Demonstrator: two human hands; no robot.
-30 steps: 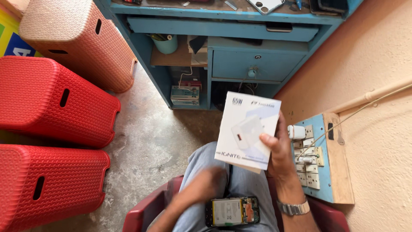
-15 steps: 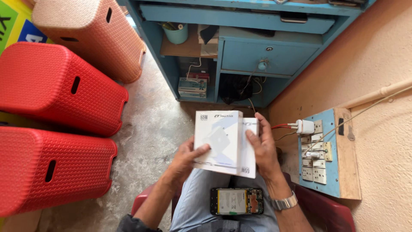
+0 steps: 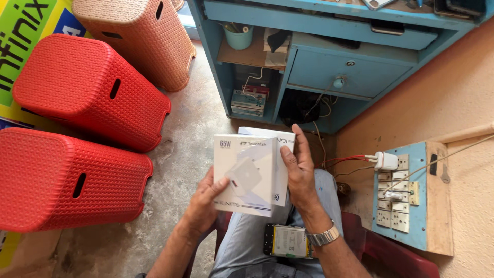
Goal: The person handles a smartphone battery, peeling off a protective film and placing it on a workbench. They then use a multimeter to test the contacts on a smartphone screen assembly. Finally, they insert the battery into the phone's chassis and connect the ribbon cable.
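Holding a white rectangular cardboard charger box [image 3: 246, 174] over the lap, both hands grip it from opposite sides: the left hand [image 3: 203, 202] closed on its lower left corner with the thumb across the front, the right hand [image 3: 299, 172] flat along its right edge, fingers pointing up. Its long axis runs roughly upright, tilted slightly, equally near either hand. Below it, an opened phone with bare insides [image 3: 288, 241] rests on the thigh, and a teal cup of pens [image 3: 239, 36] sits on the blue wooden desk's shelf [image 3: 247, 54].
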